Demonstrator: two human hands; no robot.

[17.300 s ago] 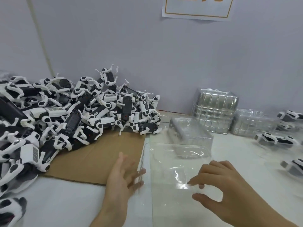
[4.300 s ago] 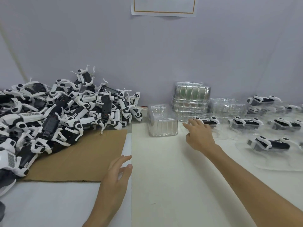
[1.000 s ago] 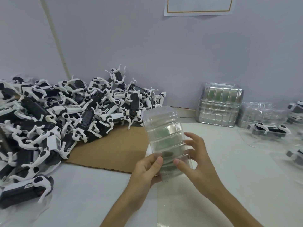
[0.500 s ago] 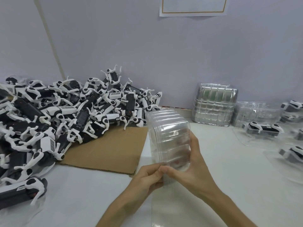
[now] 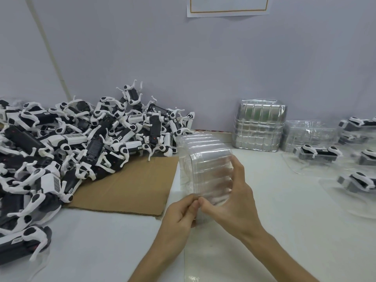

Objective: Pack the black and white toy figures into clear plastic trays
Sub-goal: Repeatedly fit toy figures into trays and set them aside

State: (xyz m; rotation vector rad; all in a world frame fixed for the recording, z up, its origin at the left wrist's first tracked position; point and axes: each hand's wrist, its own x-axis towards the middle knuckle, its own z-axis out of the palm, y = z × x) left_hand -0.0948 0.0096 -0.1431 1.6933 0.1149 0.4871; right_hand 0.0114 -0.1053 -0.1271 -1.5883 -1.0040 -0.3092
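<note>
A nested stack of clear trays (image 5: 205, 165) is held on edge above the white table (image 5: 284, 200), near the middle of the view. It is thin, glossy, ribbed plastic with rounded corners. The toy figures (image 5: 81, 143) are hard black-and-white plastic with curved white legs and barcode labels. They lie in a tangled heap on the left, partly on a flat sheet of brown corrugated cardboard (image 5: 126, 186).

Against the grey wall (image 5: 203, 68) stands a taller tray stack (image 5: 258, 127) with a silvery sheen, and just beside it a lower tray stack (image 5: 309, 135). Further right, packed figures (image 5: 317, 152) lie one to a clear tray. A paper notice (image 5: 227, 6) with a brown border hangs on the wall. The held stack hides the cardboard's far right corner.

The left hand (image 5: 179, 216) rises from below, thumb and forefinger pinched together on the stack's near lower rim. The right hand (image 5: 234, 202) cups the stack from the right — thumb at that same rim, meeting the left fingertips. Its fingers curl round the far face and show blurred through the plastic.
</note>
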